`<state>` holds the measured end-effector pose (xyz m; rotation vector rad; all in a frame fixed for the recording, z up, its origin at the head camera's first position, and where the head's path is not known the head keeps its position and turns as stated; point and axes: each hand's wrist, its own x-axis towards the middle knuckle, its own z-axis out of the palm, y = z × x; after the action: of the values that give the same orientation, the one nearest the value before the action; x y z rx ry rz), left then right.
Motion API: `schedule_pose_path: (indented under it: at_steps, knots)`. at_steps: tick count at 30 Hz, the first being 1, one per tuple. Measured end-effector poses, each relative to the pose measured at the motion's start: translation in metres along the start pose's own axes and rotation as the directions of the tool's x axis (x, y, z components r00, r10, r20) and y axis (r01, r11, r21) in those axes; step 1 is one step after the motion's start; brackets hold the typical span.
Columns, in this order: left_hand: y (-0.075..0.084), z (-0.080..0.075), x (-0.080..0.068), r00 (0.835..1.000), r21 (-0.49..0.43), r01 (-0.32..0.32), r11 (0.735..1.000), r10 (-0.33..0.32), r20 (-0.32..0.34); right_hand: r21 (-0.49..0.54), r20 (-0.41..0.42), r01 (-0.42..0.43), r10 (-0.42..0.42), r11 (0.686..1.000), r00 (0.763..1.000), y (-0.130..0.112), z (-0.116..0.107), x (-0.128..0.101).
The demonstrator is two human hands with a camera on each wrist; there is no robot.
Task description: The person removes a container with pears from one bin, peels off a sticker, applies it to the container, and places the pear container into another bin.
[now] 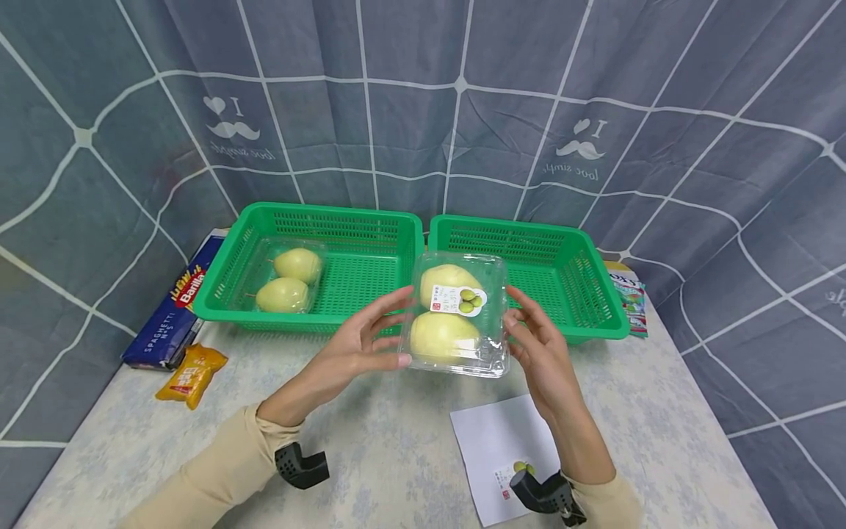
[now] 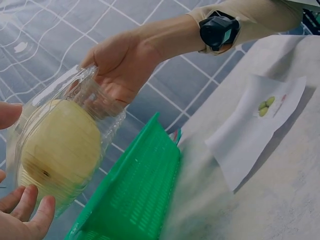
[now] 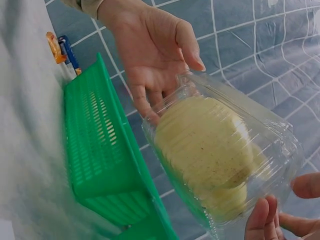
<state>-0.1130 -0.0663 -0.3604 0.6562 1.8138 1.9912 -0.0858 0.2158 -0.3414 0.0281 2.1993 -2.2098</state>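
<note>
A clear plastic clamshell box (image 1: pixel 490 334) is held up between both hands, in front of the baskets. Inside it lie two pale yellow pears (image 1: pixel 444 338), and a white sticker (image 1: pixel 458 300) with green fruit pictured on it is stuck to the lid. My left hand (image 1: pixel 353 349) grips the box's left side, thumb at the near corner and fingers along the edge. Opposite, my right hand (image 1: pixel 543 360) holds the right side by its edge. In the right wrist view the pears (image 3: pixel 205 145) show through the ribbed plastic side, with the left hand (image 3: pixel 155 50) behind.
The left green basket (image 1: pixel 370 314) contains another clear box of two pears (image 1: pixel 283 295). Beside it stands the right green basket (image 1: pixel 568 330). A white sheet (image 1: pixel 482 448) bearing a similar sticker lies near me. Spaghetti box (image 1: pixel 165 330) and orange packet (image 1: pixel 192 375) lie left; colourful packets (image 1: pixel 631 301) right.
</note>
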Motion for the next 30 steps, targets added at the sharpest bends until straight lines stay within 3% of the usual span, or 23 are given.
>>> schedule_pose_path:
  at_steps: [20,30]
  knots:
    - [0.001,0.005,0.022,0.999,-0.036,-0.003,0.999,0.004,0.041,0.006,-0.041,-0.007,0.007,1.0,0.999,-0.005,-0.006,0.013]
    - [-0.001,0.009,0.038,1.0,-0.014,-0.003,1.0,0.004,0.028,-0.033,-0.057,0.006,-0.008,0.999,0.998,-0.008,-0.01,0.03]
